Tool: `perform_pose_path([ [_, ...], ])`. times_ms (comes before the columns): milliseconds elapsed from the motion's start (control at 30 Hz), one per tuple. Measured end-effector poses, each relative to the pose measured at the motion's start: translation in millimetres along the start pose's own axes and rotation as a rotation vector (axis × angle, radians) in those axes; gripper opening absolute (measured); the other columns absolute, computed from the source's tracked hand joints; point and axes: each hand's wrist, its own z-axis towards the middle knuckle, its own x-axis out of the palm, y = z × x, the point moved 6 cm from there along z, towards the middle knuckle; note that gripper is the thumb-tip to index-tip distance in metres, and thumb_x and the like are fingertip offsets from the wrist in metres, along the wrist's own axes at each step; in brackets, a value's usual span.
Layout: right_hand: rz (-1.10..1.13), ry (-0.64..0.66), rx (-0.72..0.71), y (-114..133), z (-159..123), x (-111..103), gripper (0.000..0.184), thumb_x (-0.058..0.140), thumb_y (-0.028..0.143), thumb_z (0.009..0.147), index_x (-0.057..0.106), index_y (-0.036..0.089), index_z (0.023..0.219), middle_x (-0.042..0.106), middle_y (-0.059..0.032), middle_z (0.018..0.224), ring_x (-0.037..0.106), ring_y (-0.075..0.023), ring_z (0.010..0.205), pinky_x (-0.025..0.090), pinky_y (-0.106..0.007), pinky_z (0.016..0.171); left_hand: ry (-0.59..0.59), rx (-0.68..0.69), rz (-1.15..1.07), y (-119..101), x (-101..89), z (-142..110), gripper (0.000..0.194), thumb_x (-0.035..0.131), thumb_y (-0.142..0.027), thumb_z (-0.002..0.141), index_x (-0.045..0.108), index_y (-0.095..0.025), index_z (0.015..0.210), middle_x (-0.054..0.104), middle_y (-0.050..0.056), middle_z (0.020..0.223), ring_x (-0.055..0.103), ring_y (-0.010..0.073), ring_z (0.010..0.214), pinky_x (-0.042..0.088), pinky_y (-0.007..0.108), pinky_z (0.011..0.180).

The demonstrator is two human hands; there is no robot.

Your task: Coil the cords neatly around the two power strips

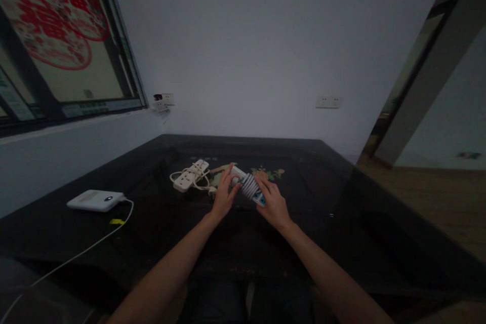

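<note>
Between my two hands is a white power strip with blue sockets, its cord wound in several turns around the middle. My left hand grips its upper left end, thumb and fingers closed about it. At the lower right end, my right hand is wrapped on the strip with fingers over the wound cord. A second, cream power strip lies on the table left of my left hand, its loose cord looped across it and its plug close to my left wrist.
The dark glossy table carries a floral pattern. At left lies a white power bank with a white cable running off the near edge, beside a yellow tag. Wall sockets sit above the far edge.
</note>
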Motion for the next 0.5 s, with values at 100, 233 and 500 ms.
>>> perform_pose_path([
  [100, 0.062, -0.012, 0.046, -5.3, 0.1, -0.1, 0.084, 0.06, 0.01, 0.065, 0.036, 0.03, 0.143, 0.05, -0.0096, 0.133, 0.048, -0.0317, 0.118, 0.046, -0.048, 0.095, -0.016, -0.048, -0.096, -1.4, -1.8, 0.6, 0.029, 0.041, -0.043, 0.093, 0.056, -0.022, 0.107, 0.048, 0.01, 0.141, 0.04, 0.022, 0.133, 0.027, 0.043, 0.112],
  [233, 0.187, -0.049, 0.102, -12.2, 3.5, -4.2, 0.077, 0.06, 0.014, 0.067, 0.039, 0.027, 0.141, 0.052, -0.0086, 0.132, 0.05, -0.0275, 0.119, 0.043, -0.045, 0.101, -0.024, -0.122, -0.169, 2.0, 0.2, 0.3, 0.034, 0.051, -0.052, 0.086, 0.061, -0.023, 0.103, 0.042, 0.008, 0.143, 0.031, 0.0244, 0.137, 0.018, 0.043, 0.116],
  [500, 0.49, -0.181, 0.27, -40.9, 9.5, -19.0, 0.073, 0.068, 0.029, 0.068, 0.045, 0.014, 0.136, 0.054, -0.0154, 0.132, 0.054, -0.0284, 0.118, 0.041, -0.044, 0.102, 0.192, -0.498, -0.579, 31.4, 27.2, -6.3, 0.047, 0.044, -0.053, 0.09, 0.048, -0.026, 0.128, 0.057, 0.011, 0.124, 0.064, 0.0221, 0.099, 0.052, 0.041, 0.087],
])
